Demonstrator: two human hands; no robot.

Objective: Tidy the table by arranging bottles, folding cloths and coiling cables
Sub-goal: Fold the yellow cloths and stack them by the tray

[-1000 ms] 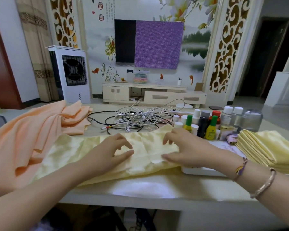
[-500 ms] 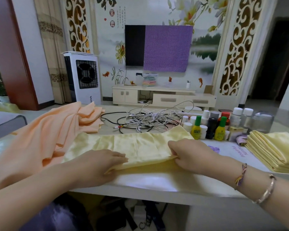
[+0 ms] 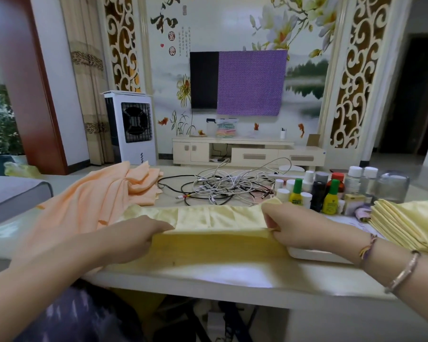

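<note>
Cloth [image 3: 217, 218] between gripping hands [image 3: 143, 233] [image 3: 294, 225]

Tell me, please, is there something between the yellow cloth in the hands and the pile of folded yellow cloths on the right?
Nothing visible blocks that way. Both the left hand and the right hand grip the yellow cloth; the folded pile lies just right of it. The bottles and cables lie farther back.

Left hand [image 3: 136, 239]: now gripping the yellow cloth's [image 3: 217, 217] near edge instead of lying flat on it.
Right hand [image 3: 304, 227]: pinching that edge too.
Yellow cloth: being lifted off the surface [image 3: 208, 275], centre frame.
</note>
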